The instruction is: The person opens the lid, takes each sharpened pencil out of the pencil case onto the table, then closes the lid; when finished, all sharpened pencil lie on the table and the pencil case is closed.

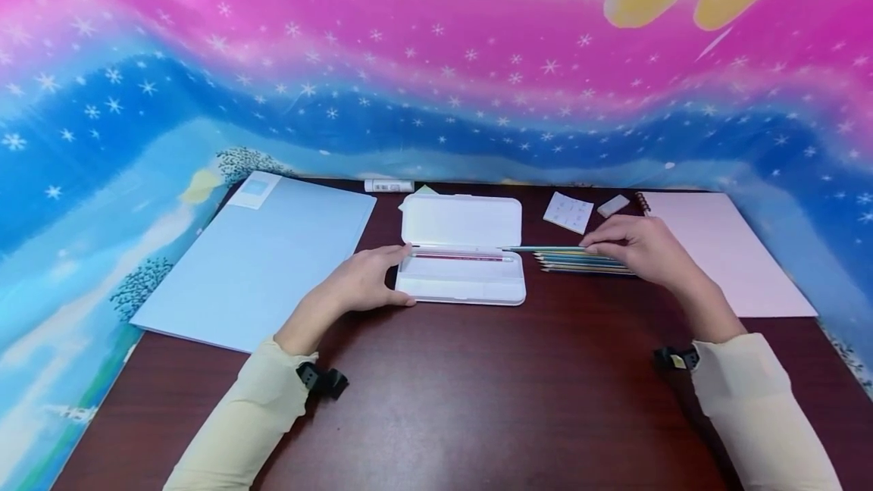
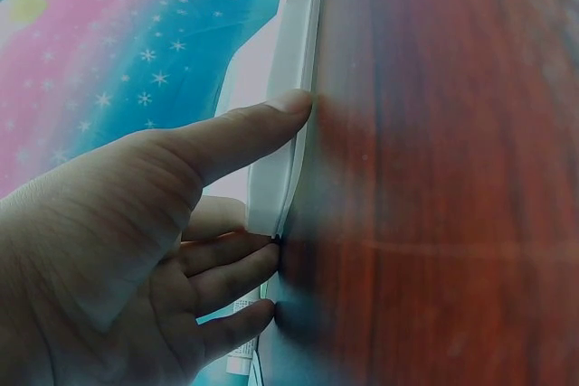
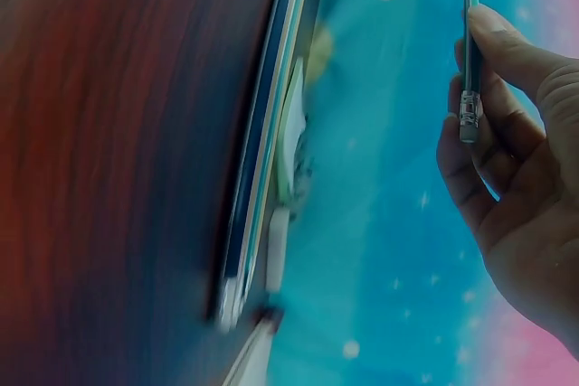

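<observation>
A white pencil case (image 1: 461, 290) lies on the table with its lid (image 1: 461, 221) raised at the back. One red pencil (image 1: 460, 257) lies inside, along the hinge side. My left hand (image 1: 364, 279) holds the case's left end, thumb (image 2: 262, 128) along the front side and the other fingers around the end and behind. My right hand (image 1: 641, 245) pinches a green pencil (image 3: 470, 70) near its eraser end. The pencil's tip points left, at the case's right back corner. Beneath that hand, several pencils (image 1: 580, 262) lie side by side on the table.
A light blue folder (image 1: 273, 248) lies on the left, a pink spiral notebook (image 1: 736, 256) on the right. Along the back are a white glue-stick-like tube (image 1: 389, 186), a square paper pad (image 1: 569, 212) and an eraser (image 1: 613, 206). A patterned cloth (image 1: 436, 97) stands behind the table.
</observation>
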`<state>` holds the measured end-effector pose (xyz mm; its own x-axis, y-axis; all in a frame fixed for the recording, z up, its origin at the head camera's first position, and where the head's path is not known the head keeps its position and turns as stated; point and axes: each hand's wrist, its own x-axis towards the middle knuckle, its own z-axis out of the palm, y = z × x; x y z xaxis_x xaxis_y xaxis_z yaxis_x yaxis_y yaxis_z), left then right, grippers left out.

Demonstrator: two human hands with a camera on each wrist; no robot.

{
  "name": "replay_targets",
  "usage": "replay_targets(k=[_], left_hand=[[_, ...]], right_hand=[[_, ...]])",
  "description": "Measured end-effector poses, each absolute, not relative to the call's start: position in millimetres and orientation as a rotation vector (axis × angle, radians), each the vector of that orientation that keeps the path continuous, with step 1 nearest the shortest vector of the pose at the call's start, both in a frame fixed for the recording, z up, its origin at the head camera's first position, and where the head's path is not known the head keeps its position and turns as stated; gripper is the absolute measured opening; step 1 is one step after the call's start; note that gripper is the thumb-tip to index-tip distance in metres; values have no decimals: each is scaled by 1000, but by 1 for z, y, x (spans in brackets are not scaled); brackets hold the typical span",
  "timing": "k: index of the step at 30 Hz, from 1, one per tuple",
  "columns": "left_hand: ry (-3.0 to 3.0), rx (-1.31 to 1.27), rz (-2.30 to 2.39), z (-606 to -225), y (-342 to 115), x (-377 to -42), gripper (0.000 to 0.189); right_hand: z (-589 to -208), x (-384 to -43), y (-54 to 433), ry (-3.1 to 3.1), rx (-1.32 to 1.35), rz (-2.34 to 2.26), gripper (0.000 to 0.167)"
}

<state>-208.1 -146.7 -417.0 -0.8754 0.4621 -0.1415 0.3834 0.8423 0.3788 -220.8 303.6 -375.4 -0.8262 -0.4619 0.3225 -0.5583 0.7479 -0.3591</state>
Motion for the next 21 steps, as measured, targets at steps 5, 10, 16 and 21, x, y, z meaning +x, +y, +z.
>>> replay_targets(k=[5,10,16,21], left_hand=[[2795,654,502,-416,-146,-209,94],[2798,659,507,-417,-146,-208,94],[2804,655,508,-418,-147,-207,95],[2806,657,512,-417,-146,-207,95]], right_hand=[[-377,-213,325,-2786,708,616,15],[-382,-208,346,-2810,644,580,12],[-388,-203,363,-2841,577,583,11],[-392,-199,371,-2889,554,580,12]])
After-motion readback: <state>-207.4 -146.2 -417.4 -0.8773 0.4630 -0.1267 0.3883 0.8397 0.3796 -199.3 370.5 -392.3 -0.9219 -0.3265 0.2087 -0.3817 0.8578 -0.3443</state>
